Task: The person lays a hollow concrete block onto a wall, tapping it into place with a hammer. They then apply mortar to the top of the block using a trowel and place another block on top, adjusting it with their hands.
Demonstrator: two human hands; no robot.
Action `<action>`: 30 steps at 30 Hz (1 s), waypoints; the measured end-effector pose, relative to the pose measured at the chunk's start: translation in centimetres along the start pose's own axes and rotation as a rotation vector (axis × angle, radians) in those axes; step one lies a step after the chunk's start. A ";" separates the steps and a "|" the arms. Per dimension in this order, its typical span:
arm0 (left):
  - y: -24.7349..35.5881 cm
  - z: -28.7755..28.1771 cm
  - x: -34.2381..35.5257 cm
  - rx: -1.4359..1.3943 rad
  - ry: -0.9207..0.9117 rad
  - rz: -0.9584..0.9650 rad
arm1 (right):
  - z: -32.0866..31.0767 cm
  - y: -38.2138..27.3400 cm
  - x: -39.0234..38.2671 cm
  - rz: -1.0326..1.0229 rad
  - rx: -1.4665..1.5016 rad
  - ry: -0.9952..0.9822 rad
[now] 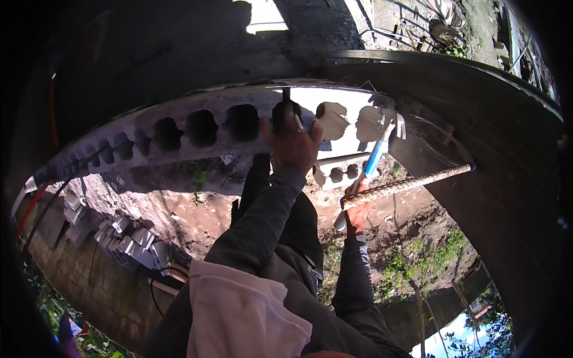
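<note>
My left hand (293, 143) rests on a row of hollow concrete blocks (173, 107), its fingers spread around one dark cavity. A small pale sliver shows beside the fingers; I cannot tell what it is. Lower and to the right, my right hand (358, 213) is closed around the handle of a claw hammer (375, 156) with a blue and white shaft. Its head lies against the sunlit end of the row. A ribbed, rough rod (412, 186) crosses in front of the right hand; whether the fingers touch it is unclear.
A dark beam or board (477, 77) curves along the far right. Loose grey blocks (134, 246) are piled at the lower left. A white cloth (242, 310) hangs at my front. Thin wires (439, 134) loop near the row's right end. Soil and weeds (412, 271) lie below.
</note>
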State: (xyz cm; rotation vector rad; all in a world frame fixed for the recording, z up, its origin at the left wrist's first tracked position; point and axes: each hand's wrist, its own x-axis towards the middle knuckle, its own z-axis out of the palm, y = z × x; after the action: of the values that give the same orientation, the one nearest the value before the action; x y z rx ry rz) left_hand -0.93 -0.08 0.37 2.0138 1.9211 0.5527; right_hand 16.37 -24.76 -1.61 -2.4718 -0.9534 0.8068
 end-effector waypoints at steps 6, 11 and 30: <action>-0.1 0.5 -0.4 0.051 -0.024 0.008 | -2.8 -7.2 2.2 -0.179 -0.004 0.012; -0.8 1.4 -0.9 0.076 -0.012 0.022 | -4.7 -11.4 2.1 0.179 0.363 -0.128; -1.4 0.0 0.1 0.327 -0.667 -0.051 | 3.0 -9.2 -4.9 0.907 2.411 -0.043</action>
State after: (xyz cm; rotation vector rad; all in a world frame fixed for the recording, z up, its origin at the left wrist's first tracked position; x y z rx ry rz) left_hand -2.18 0.12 -0.26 1.9681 1.6926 -0.4356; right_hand 7.02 -21.34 2.71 -0.4130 1.0020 1.0110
